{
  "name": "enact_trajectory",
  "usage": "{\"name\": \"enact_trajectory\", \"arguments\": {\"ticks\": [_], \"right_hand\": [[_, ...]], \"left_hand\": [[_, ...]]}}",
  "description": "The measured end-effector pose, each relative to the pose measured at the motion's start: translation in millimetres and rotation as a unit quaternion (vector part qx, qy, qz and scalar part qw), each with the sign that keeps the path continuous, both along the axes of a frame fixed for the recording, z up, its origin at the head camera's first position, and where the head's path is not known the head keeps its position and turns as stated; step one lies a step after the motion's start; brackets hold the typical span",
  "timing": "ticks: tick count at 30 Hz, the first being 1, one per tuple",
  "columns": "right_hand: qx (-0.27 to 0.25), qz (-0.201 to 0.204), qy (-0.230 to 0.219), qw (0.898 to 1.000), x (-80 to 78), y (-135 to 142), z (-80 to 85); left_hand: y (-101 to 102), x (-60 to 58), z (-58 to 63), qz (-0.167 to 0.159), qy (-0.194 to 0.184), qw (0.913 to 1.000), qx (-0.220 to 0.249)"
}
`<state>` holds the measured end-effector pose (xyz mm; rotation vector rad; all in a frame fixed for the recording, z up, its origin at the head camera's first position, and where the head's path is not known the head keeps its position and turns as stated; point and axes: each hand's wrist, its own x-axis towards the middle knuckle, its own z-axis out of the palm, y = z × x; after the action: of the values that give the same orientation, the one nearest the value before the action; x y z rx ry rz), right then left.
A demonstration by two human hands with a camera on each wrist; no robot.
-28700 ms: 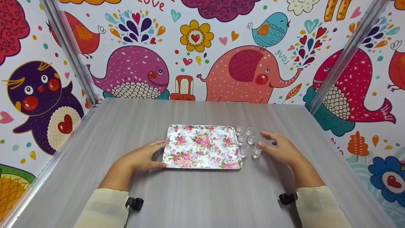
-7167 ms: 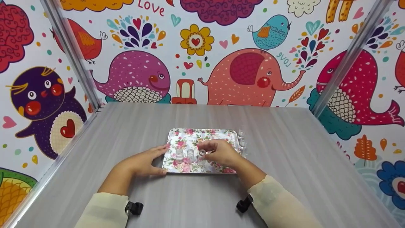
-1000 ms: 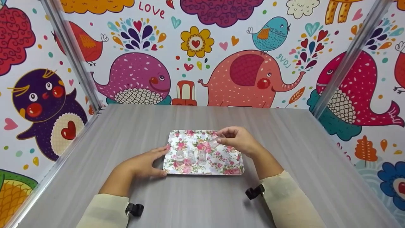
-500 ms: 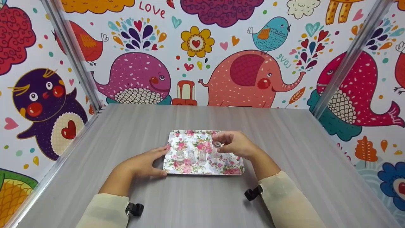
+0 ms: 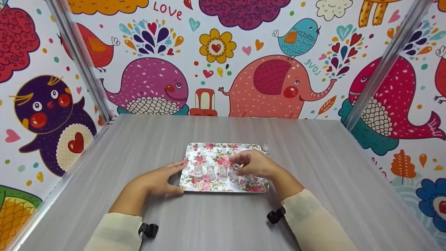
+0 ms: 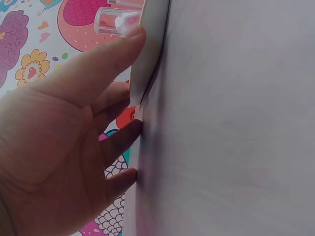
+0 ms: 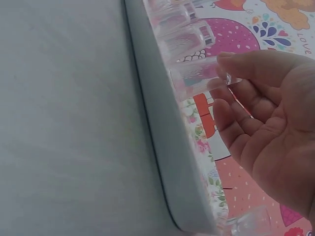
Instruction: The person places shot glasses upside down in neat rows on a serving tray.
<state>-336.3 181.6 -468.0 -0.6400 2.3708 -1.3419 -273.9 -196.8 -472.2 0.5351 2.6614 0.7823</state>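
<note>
My right hand (image 5: 257,164) pinches a small clear shot glass (image 7: 197,76) by its base, thumb on one side and fingertips on the other. This glass is upside down, its mouth right at the surface of the flowered tray (image 5: 209,150). To its left, three more shot glasses stand inverted in a row: a near one (image 5: 223,173), a middle one (image 5: 210,172) and an outer one (image 5: 198,173). My left hand (image 5: 156,179) rests at the tray's left side, fingers spread, its thumb (image 6: 118,54) touching the tray's corner.
Beyond the tray's right edge stand other shot glasses (image 5: 266,148), partly hidden behind my right hand. The grey table (image 5: 223,219) surrounds the tray. Printed walls (image 5: 216,69) with metal corner posts (image 5: 85,69) close off the back and sides.
Over the last second, my right hand turned the tilted glass mouth down and lowered it beside the row. Earlier, all the glasses stood right of the tray. The left hand stays put.
</note>
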Motion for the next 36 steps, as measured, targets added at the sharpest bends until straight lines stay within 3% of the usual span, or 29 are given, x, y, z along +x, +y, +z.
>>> {"name": "enact_trajectory", "arguments": {"ticks": [12,26,36], "right_hand": [[0.008,0.007,0.001,1.000,0.9,-2,-1.5],[-0.025,0.008,-0.012,1.000,0.5,13,6.6],[-0.045,-0.068,0.009,0.997,-8.7,52,23.8]], "left_hand": [[0,0.7,0.7,0.001,0.001,1.0000,0.001],[0,-0.5,-0.6,0.001,0.001,1.0000,-0.002],[0,-0.4,-0.4,0.003,-0.002,1.0000,0.001]]}}
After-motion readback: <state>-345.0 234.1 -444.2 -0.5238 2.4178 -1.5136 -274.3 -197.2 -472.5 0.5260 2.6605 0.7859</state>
